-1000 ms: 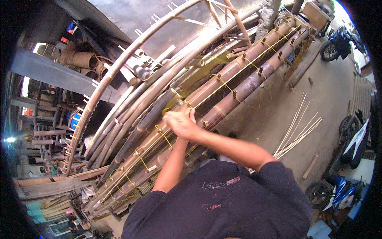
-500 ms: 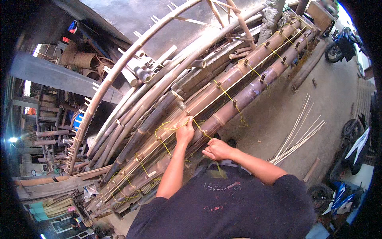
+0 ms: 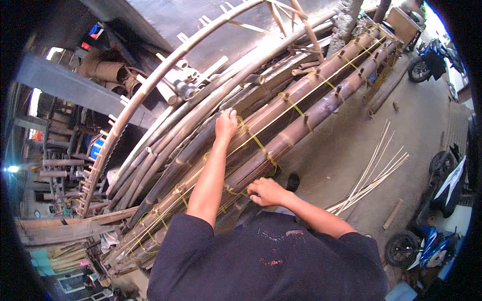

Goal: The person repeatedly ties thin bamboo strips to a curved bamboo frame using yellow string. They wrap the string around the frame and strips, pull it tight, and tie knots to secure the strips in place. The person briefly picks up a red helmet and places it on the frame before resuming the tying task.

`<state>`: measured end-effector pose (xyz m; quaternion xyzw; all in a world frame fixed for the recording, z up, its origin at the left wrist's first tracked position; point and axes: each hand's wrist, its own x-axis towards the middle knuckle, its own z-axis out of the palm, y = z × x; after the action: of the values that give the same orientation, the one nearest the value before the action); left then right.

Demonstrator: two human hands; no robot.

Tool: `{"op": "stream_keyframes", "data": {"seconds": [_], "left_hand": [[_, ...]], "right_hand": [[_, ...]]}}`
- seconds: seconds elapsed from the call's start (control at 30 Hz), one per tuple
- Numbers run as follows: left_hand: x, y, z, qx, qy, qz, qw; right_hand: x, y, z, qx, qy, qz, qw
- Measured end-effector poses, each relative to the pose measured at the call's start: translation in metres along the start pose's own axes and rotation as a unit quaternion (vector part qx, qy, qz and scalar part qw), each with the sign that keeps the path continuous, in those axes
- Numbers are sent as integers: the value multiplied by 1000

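Observation:
Two long brown bamboo poles, a far one (image 3: 264,117) and a near one (image 3: 279,144), run diagonally side by side, with short dark pegs along them. Yellow cord (image 3: 257,142) crosses between the poles and wraps them at intervals. Beyond the far pole, my left hand (image 3: 227,124) is raised and closed, with yellow cord at its fingers. My right hand (image 3: 266,192) is closed on this side of the near pole, with cord running up to its fingertips. A thin pale strip (image 3: 301,99) lies lengthwise between the poles.
A curved bamboo frame with short rungs (image 3: 145,88) and a stack of bamboo poles (image 3: 201,123) stand on the far side. Thin pale sticks (image 3: 369,178) lie on the floor (image 3: 346,145) to the right. Motorbikes (image 3: 419,246) are parked at the right edge.
My left hand has moved up and away past the far pole. My right hand has come slightly lower and nearer me. The cord between the poles looks straighter.

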<state>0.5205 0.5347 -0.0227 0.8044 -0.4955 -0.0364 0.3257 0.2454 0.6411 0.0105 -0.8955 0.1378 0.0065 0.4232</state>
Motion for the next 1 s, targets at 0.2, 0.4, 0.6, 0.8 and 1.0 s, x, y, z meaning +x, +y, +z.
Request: {"op": "stream_keyframes", "data": {"seconds": [0.2,0.4,0.6,0.8,1.0], "left_hand": [[-116,-34,-131,26,-45,-71,996],[-184,-49,-103,65,-66,-70,993],[-177,-41,-107,-17,-36,-67,997],[-186,-49,-114,39,-56,-154,986],[-168,-9,-131,-199,-16,-76,977]], "right_hand": [[33,-33,99,851,113,179,481],[128,-164,33,380,307,-66,870],[206,-65,-28,-147,144,110,972],[103,-110,-25,206,15,-140,968],[48,-54,86,81,76,-110,988]]}}
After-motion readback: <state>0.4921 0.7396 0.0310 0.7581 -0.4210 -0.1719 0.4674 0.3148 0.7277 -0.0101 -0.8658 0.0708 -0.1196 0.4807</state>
